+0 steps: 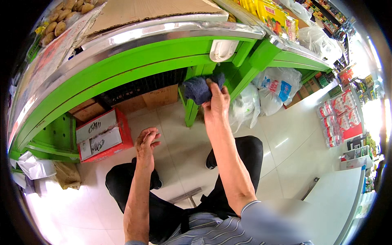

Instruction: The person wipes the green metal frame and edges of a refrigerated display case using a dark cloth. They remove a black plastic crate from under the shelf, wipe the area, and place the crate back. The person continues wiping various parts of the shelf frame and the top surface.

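Observation:
My right hand (216, 102) grips a dark blue cloth (199, 88) and holds it against or just before a green metal leg (192, 113) of the display stand. Whether the cloth touches the metal I cannot tell. Lower and to the left, my left hand (147, 144) hangs in the air with its fingers loosely curled and apart, holding nothing. Above both hands runs the stand's green front panel (144, 59) with a shiny metal edge (137, 35). A white plastic fitting (224, 50) is mounted on the panel above the cloth.
A red and white carton (104, 136) stands below the stand at left. Stuffed plastic bags (277, 88) lie right of the leg. Cardboard (153, 12) and potatoes (61, 18) are on top. Bottle packs (338, 118) and a white-topped surface (333, 196) are at right.

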`<state>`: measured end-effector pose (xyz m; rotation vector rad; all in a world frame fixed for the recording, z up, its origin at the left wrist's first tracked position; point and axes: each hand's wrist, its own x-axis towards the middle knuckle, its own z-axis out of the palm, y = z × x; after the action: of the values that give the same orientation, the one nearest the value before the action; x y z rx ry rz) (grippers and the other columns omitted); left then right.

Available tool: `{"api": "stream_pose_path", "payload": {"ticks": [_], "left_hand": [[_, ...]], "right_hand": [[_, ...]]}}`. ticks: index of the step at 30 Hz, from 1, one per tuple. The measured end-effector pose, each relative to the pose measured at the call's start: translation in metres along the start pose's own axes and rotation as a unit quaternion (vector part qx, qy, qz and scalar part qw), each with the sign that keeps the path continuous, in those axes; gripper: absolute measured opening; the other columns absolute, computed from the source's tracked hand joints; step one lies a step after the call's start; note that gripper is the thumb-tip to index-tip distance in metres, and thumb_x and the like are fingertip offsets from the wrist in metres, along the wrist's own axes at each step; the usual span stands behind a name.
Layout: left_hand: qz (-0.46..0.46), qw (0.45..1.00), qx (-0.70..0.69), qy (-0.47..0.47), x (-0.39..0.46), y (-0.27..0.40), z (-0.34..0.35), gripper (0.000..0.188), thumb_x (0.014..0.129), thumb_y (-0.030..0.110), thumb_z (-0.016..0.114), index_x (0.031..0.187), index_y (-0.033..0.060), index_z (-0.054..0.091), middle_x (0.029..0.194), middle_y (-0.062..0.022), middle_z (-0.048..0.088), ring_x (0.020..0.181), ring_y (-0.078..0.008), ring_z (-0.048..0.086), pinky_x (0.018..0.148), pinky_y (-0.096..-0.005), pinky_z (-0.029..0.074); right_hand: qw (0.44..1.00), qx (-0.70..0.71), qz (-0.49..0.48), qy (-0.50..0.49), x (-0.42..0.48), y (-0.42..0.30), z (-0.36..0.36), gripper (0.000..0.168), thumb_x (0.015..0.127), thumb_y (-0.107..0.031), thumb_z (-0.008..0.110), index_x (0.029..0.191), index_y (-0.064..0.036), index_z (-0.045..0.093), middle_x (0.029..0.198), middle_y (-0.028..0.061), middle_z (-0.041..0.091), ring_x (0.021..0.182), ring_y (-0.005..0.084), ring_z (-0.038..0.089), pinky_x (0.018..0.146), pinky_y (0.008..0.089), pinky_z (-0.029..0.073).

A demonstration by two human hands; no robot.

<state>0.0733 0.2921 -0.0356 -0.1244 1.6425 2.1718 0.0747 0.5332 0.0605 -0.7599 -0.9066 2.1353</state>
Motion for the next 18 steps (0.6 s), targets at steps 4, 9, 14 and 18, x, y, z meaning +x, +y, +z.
{"api": "stream_pose_path", "payload": {"ticks": [4,9,14,18], "left_hand": [[-0.003,1.0,-0.017,-0.005,0.0,-0.002,-0.003,0.025,0.096,0.027,0.069,0.112,0.0085,0.067,0.111,-0.0041,0.067,0.104,-0.0176,0.065,0.082,-0.0313,0.05],[-0.008,1.0,-0.015,-0.01,0.001,-0.007,0.002,0.024,0.096,0.026,0.068,0.112,0.0076,0.067,0.11,-0.0049,0.069,0.101,-0.0174,0.066,0.082,-0.031,0.05],[-0.025,1.0,0.011,-0.006,-0.003,-0.001,0.003,0.025,0.098,0.025,0.064,0.114,0.0065,0.066,0.113,-0.0056,0.068,0.103,-0.0173,0.064,0.086,-0.0322,0.049],[-0.018,1.0,0.004,-0.017,-0.003,0.0,0.005,0.028,0.096,0.028,0.067,0.113,0.0055,0.066,0.111,-0.0064,0.069,0.102,-0.0175,0.065,0.085,-0.0313,0.049]], "right_hand": [[0.995,-0.048,-0.069,-0.051,-0.015,-0.042,0.034,0.026,0.086,-0.013,0.075,0.102,-0.01,0.056,0.085,-0.0015,0.059,0.066,0.0074,0.052,0.049,0.0273,0.035],[0.989,-0.015,-0.139,-0.041,-0.014,-0.024,0.036,0.028,0.086,-0.011,0.075,0.106,-0.006,0.055,0.093,0.0006,0.059,0.078,0.0098,0.054,0.065,0.0278,0.044],[0.979,-0.079,-0.189,-0.011,0.0,0.019,0.019,0.026,0.088,-0.011,0.073,0.104,-0.004,0.053,0.096,0.0018,0.056,0.088,0.0119,0.05,0.08,0.0291,0.046],[0.986,-0.099,-0.135,0.009,0.01,0.064,-0.017,0.03,0.088,-0.013,0.076,0.104,-0.005,0.052,0.096,0.0018,0.056,0.088,0.0127,0.051,0.082,0.0309,0.047]]}}
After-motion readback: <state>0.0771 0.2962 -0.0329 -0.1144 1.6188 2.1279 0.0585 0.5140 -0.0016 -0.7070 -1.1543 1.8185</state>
